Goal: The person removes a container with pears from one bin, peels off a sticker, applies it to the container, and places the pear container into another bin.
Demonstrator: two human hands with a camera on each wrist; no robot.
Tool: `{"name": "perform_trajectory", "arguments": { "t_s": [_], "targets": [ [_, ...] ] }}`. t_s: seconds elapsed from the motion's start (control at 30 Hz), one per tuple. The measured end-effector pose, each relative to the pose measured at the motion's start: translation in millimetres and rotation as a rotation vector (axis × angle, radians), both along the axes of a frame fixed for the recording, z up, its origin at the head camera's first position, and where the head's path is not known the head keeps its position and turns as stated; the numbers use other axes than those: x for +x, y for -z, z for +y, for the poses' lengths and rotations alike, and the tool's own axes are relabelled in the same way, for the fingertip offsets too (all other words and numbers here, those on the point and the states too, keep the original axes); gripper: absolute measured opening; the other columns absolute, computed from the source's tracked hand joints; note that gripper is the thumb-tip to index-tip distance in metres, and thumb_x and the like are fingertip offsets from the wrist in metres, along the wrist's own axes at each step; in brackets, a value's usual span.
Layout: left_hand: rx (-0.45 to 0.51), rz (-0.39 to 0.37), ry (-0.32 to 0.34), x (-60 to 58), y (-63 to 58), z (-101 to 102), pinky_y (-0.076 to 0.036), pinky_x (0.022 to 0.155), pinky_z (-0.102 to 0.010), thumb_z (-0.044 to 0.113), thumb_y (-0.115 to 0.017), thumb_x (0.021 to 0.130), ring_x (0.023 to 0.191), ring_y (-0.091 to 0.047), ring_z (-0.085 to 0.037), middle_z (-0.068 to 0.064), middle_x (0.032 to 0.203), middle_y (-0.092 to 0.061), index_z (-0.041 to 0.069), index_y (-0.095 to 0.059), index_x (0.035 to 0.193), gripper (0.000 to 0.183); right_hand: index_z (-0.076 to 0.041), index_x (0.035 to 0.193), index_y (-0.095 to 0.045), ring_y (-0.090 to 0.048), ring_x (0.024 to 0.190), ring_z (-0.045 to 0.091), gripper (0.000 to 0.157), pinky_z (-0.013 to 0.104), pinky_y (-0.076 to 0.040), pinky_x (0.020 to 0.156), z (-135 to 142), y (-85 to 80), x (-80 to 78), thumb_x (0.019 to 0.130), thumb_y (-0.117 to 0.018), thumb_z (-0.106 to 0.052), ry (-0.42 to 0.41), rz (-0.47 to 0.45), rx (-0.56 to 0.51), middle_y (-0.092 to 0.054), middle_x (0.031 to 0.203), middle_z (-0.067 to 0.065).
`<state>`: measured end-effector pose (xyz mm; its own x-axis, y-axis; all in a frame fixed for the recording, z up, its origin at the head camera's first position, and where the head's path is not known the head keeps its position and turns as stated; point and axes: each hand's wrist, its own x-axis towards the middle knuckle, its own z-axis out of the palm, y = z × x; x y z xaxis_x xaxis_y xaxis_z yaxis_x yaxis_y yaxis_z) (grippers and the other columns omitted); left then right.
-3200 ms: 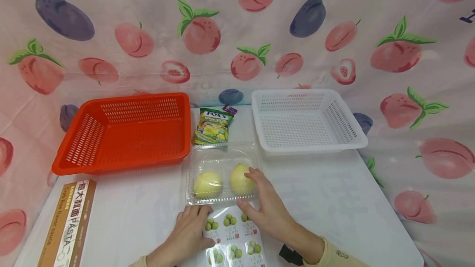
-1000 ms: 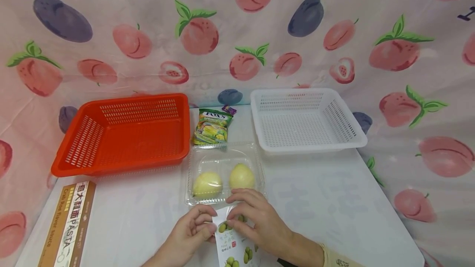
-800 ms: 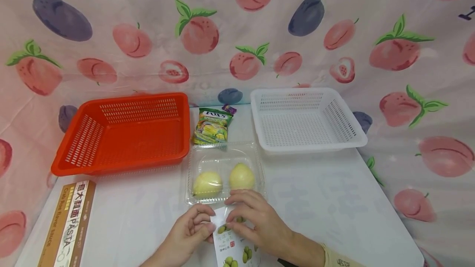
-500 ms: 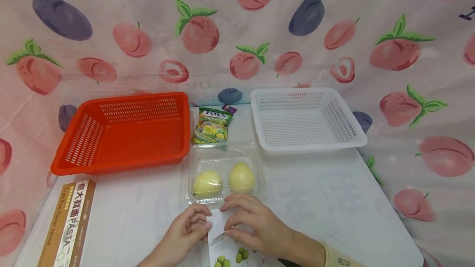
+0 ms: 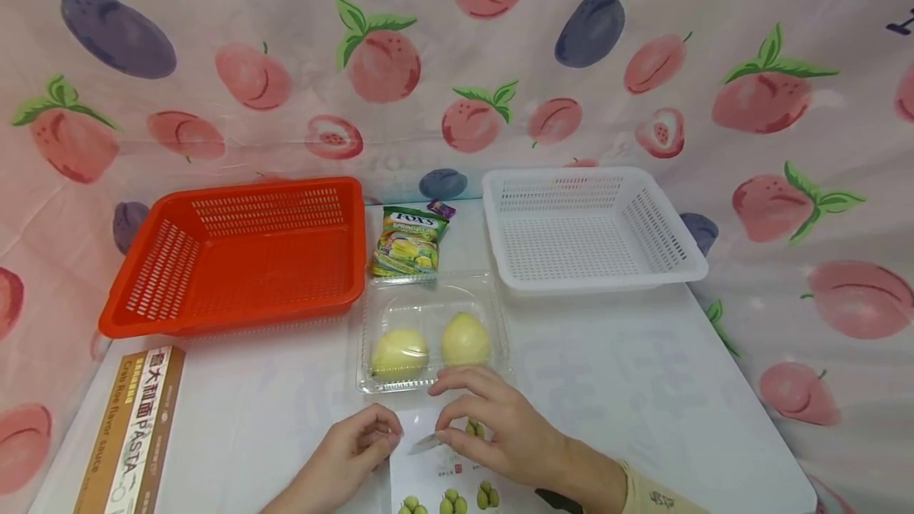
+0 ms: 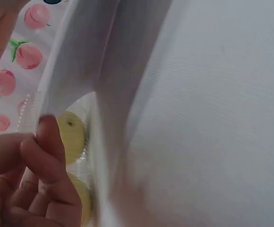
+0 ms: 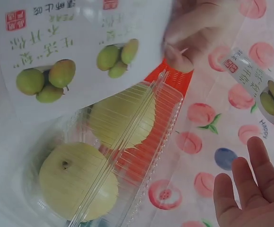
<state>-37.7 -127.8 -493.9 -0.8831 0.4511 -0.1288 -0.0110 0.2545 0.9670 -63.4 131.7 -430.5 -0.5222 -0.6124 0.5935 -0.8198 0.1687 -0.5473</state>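
White sheet (image 5: 428,484), edge pinched by the left hand (image 5: 355,444), fingers curled. Right hand (image 5: 500,428): fingers closed on one detached label (image 5: 425,443), which a careless twist might fold onto itself

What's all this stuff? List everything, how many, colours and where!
Table: one, white, under the baskets
Curtain: one, pink with fruit prints, behind
Red basket: one, orange-red, back left
White basket: one, white, back right
Snack bag: one, green, between the baskets
Small packet: one, purple, behind the bag
Clear box: one, see-through, middle
Fruits: two, pale yellow, in the clear box
Pasta box: one, brown and white, front left
Sticker sheet: one, white with green fruit pictures, front middle
Loose sticker: one, clear with green fruit, over the sheet
Dark thing: one, black, front edge, mostly hidden
Sleeve: one, beige, right arm
Left grip: one bare hand, pinching the sheet's edge
Right grip: one bare hand, pinching the loose sticker
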Motion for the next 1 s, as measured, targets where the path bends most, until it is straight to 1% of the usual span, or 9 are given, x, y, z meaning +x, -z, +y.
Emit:
{"name": "perform_trajectory", "arguments": {
  "t_s": [0.1, 0.23, 0.33, 0.4, 0.53, 0.63, 0.8, 0.9, 1.0],
  "targets": [
    [-0.115, 0.046, 0.023, -1.1, 3.9, -1, -0.052, 0.067, -0.026, 0.017, -0.064, 0.096, 0.076, -0.061, -0.010, 0.004, 0.089, -0.065, 0.015, -0.061, 0.101, 0.007, -0.017, 0.096, -0.065, -0.051, 0.121, 0.026, 0.004, 0.038, -0.042, 0.102, -1, -0.9, -0.3, 0.093, -0.068, -0.016, 0.004, -0.009, 0.001, -0.057, 0.126, 0.004],
    [-0.335, 0.187, 0.060, 0.0, 2.9, -2, -0.052, 0.071, -0.027, 0.023, -0.067, 0.094, 0.081, -0.059, -0.006, 0.006, 0.104, -0.064, 0.023, -0.066, 0.102, 0.008, -0.017, 0.095, -0.065, -0.051, 0.121, 0.025, 0.004, 0.038, -0.042, 0.102, -1, -1.8, -1.3, 0.093, -0.068, -0.016, 0.013, -0.003, 0.006, -0.057, 0.126, 0.003],
    [-0.497, 0.369, 0.079, 2.6, -3.9, -2, -0.053, 0.076, -0.033, 0.022, -0.070, 0.091, 0.089, -0.058, -0.010, 0.003, 0.114, -0.059, 0.025, -0.070, 0.100, 0.010, -0.017, 0.095, -0.065, -0.050, 0.121, 0.024, 0.004, 0.038, -0.042, 0.101, 0, -2.2, -2.6, 0.093, -0.068, -0.017, 0.018, -0.002, 0.013, -0.057, 0.126, 0.003],
    [-0.531, 0.420, 0.098, 3.1, -15.0, -1, -0.053, 0.073, -0.031, 0.020, -0.071, 0.090, 0.084, -0.057, -0.008, 0.006, 0.110, -0.059, 0.024, -0.071, 0.100, 0.010, -0.017, 0.096, -0.065, -0.051, 0.121, 0.025, 0.004, 0.038, -0.042, 0.102, 0, -2.2, -3.9, 0.093, -0.068, -0.017, 0.020, 0.000, 0.014, -0.057, 0.126, 0.003],
    [-0.448, 0.457, 0.119, 3.1, -45.5, 2, -0.049, 0.063, -0.022, 0.020, -0.069, 0.093, 0.071, -0.050, -0.001, 0.018, 0.091, -0.057, 0.021, -0.070, 0.101, 0.008, -0.017, 0.095, -0.065, -0.050, 0.121, 0.023, 0.003, 0.037, -0.042, 0.102, 0, -3.3, -6.4, 0.094, -0.068, -0.018, 0.031, -0.018, 0.031, -0.057, 0.125, 0.002],
    [-0.363, 0.585, 0.110, 3.5, -59.8, 7, -0.047, 0.063, -0.017, 0.020, -0.068, 0.094, 0.071, -0.051, 0.002, 0.021, 0.090, -0.059, 0.023, -0.068, 0.102, 0.009, -0.017, 0.094, -0.066, -0.050, 0.122, 0.020, 0.003, 0.036, -0.042, 0.102, 2, -5.0, -7.6, 0.093, -0.068, -0.019, 0.049, -0.044, 0.051, -0.057, 0.125, 0.000],
    [-0.251, 0.839, 0.098, 0.6, -66.4, 16, -0.046, 0.072, -0.013, 0.015, -0.070, 0.092, 0.079, -0.055, 0.000, 0.018, 0.093, -0.060, 0.022, -0.066, 0.101, 0.012, -0.018, 0.093, -0.066, -0.049, 0.122, 0.019, 0.004, 0.034, -0.041, 0.103, 4, -7.6, -9.2, 0.092, -0.070, -0.019, 0.065, -0.073, 0.053, -0.056, 0.126, -0.003],
    [-0.222, 0.926, 0.083, -3.5, -67.9, 19, -0.047, 0.070, -0.013, 0.016, -0.069, 0.092, 0.078, -0.056, 0.000, 0.015, 0.091, -0.062, 0.020, -0.065, 0.099, 0.009, -0.017, 0.093, -0.066, -0.050, 0.121, 0.021, 0.005, 0.036, -0.041, 0.102, 3, -8.7, -11.2, 0.092, -0.071, -0.016, 0.057, -0.047, 0.028, -0.056, 0.125, -0.001],
    [-0.213, 0.963, 0.066, -8.3, -68.9, 21, -0.047, 0.066, -0.012, 0.019, -0.066, 0.095, 0.073, -0.056, -0.001, 0.014, 0.089, -0.063, 0.018, -0.066, 0.097, 0.003, -0.017, 0.094, -0.066, -0.051, 0.120, 0.022, 0.006, 0.036, -0.042, 0.102, 3, -9.7, -13.1, 0.091, -0.071, -0.015, 0.051, -0.036, 0.003, -0.056, 0.126, 0.000]
  ]
}}
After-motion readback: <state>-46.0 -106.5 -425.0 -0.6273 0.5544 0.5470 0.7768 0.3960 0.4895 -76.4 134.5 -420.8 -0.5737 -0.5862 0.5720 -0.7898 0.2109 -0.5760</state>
